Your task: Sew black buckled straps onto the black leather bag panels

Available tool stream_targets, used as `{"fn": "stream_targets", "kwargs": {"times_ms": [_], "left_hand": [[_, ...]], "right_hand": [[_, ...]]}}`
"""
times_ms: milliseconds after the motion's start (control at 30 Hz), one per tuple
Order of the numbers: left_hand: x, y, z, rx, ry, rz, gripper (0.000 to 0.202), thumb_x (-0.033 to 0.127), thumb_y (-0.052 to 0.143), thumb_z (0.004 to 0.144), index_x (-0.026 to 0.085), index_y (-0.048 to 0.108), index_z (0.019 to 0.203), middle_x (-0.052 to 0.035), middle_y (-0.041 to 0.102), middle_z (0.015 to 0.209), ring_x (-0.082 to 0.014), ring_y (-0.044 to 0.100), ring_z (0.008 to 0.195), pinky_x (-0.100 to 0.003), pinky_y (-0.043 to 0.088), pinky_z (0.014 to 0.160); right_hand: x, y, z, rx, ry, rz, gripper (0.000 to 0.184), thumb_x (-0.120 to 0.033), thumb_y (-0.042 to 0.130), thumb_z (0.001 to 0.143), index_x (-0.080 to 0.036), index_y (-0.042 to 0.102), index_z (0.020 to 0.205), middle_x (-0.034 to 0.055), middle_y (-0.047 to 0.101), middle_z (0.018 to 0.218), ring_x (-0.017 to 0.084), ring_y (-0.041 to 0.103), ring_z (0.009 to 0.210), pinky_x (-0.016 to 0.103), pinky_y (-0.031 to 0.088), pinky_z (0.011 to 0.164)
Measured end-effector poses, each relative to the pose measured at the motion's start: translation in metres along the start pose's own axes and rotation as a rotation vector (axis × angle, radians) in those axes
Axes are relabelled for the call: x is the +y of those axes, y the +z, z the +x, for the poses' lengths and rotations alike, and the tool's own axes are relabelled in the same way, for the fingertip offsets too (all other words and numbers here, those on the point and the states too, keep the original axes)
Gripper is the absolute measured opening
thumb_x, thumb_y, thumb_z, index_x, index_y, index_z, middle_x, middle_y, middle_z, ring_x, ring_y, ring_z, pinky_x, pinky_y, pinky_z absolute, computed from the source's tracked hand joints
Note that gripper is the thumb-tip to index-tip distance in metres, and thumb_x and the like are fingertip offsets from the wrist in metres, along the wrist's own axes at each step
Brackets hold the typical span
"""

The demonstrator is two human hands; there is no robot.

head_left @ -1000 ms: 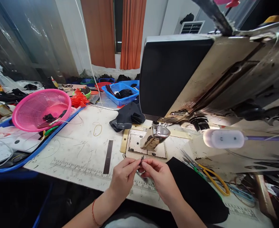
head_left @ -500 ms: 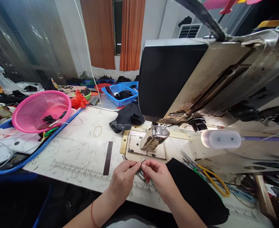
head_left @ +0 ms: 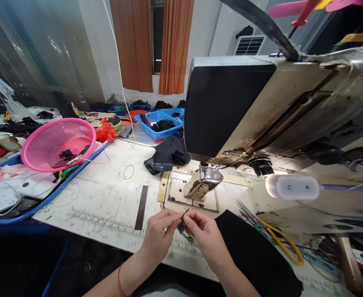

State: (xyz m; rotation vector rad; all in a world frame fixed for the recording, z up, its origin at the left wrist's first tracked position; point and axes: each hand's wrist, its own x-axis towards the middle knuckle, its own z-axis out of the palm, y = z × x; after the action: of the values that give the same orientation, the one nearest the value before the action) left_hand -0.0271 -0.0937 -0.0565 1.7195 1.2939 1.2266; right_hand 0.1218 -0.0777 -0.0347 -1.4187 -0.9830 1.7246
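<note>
Our left hand (head_left: 160, 228) and right hand (head_left: 205, 232) pinched a small dark piece (head_left: 181, 227) between close-set fingertips, above the counter (head_left: 97, 177), just in front of the sewing machine (head_left: 227, 107). Compared with half a second earlier, more of the piece showed below and a tip rose above; we judged it was still being adjusted.

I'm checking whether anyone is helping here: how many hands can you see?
2. The left hand and the right hand are together on the near side of the sewing machine, both holding a small dark piece. No other hands show.
</note>
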Motion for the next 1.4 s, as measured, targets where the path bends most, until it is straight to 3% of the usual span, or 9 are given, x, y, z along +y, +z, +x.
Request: {"fn": "stream_targets", "kwargs": {"times_ms": [167,300,600,700,833,967,1133,1267,1400], "left_hand": [[0.000,0.000,0.001,0.037,0.186,0.177,0.030,0.005,0.049,0.091,0.017,0.071,0.108,-0.0086,0.071,0.084,-0.0147,0.066,0.075,-0.023,0.055,0.064],[0.000,0.000,0.001,0.034,0.222,0.197,0.030,0.005,0.047,0.092,0.016,0.070,0.108,-0.0087,0.071,0.083,-0.0148,0.065,0.074,-0.023,0.055,0.064],[0.005,-0.002,0.001,-0.077,-0.280,-0.168,0.020,0.015,0.060,0.086,0.020,0.076,0.097,-0.0058,0.073,0.084,-0.0154,0.067,0.076,-0.023,0.054,0.068],[0.012,-0.006,0.006,-0.122,-0.436,-0.207,0.017,0.017,0.061,0.082,0.017,0.076,0.090,-0.0057,0.074,0.080,-0.0161,0.067,0.072,-0.023,0.054,0.064],[0.019,-0.012,0.014,-0.195,-0.494,-0.068,0.018,0.015,0.059,0.077,0.016,0.076,0.077,-0.0041,0.072,0.068,-0.0151,0.064,0.062,-0.022,0.049,0.057],[0.020,-0.017,0.020,-0.278,-0.599,-0.123,0.021,0.018,0.057,0.075,0.015,0.077,0.079,-0.0051,0.074,0.072,-0.0173,0.067,0.065,-0.023,0.049,0.058],[0.016,-0.017,0.021,-0.312,-0.707,-0.135,0.019,0.019,0.057,0.069,0.013,0.075,0.071,-0.0059,0.072,0.066,-0.0194,0.067,0.064,-0.026,0.049,0.058],[0.014,-0.017,0.021,-0.336,-0.831,-0.291,0.018,0.018,0.055,0.067,0.013,0.072,0.069,-0.0046,0.069,0.062,-0.0184,0.066,0.063,-0.025,0.049,0.058],[0.012,-0.017,0.022,-0.311,-0.845,-0.334,0.011,0.018,0.060,0.064,0.013,0.069,0.064,-0.0043,0.067,0.061,-0.0159,0.063,0.060,-0.024,0.046,0.056]], "right_hand": [[-0.004,-0.001,0.000,0.003,0.032,-0.016,0.041,-0.056,0.071,0.073,-0.016,0.063,0.070,-0.0021,0.050,0.060,0.011,0.040,0.058,0.026,0.033,0.056],[-0.005,-0.001,0.000,0.011,0.054,-0.022,0.041,-0.056,0.071,0.071,-0.017,0.058,0.066,-0.0039,0.045,0.056,0.011,0.037,0.056,0.026,0.030,0.054],[0.009,0.001,0.002,0.012,-0.001,-0.082,0.034,-0.050,0.064,0.078,-0.018,0.057,0.071,-0.0027,0.046,0.062,0.012,0.040,0.059,0.027,0.034,0.056],[0.014,0.001,0.000,0.023,-0.150,-0.259,0.027,-0.043,0.056,0.085,-0.018,0.057,0.073,-0.0007,0.049,0.066,0.014,0.043,0.061,0.027,0.037,0.057],[0.016,0.003,-0.003,0.047,-0.435,-0.531,0.019,-0.027,0.050,0.088,-0.019,0.056,0.072,0.0002,0.051,0.068,0.014,0.047,0.060,0.027,0.038,0.057],[0.017,0.005,-0.005,0.066,-0.560,-0.642,0.016,-0.020,0.049,0.088,-0.020,0.054,0.072,-0.0003,0.051,0.068,0.013,0.048,0.058,0.025,0.038,0.053],[0.019,0.003,-0.008,0.024,-0.599,-0.686,0.017,-0.016,0.047,0.089,-0.020,0.053,0.074,-0.0002,0.051,0.069,0.013,0.050,0.061,0.025,0.039,0.055],[0.021,0.001,-0.010,0.000,-0.548,-0.685,0.017,-0.017,0.047,0.089,-0.021,0.053,0.074,0.0000,0.053,0.071,0.013,0.050,0.062,0.025,0.039,0.057],[0.022,0.000,-0.009,-0.015,-0.484,-0.604,0.016,-0.018,0.048,0.087,-0.021,0.051,0.071,-0.0004,0.051,0.070,0.014,0.048,0.063,0.026,0.038,0.058]]}}
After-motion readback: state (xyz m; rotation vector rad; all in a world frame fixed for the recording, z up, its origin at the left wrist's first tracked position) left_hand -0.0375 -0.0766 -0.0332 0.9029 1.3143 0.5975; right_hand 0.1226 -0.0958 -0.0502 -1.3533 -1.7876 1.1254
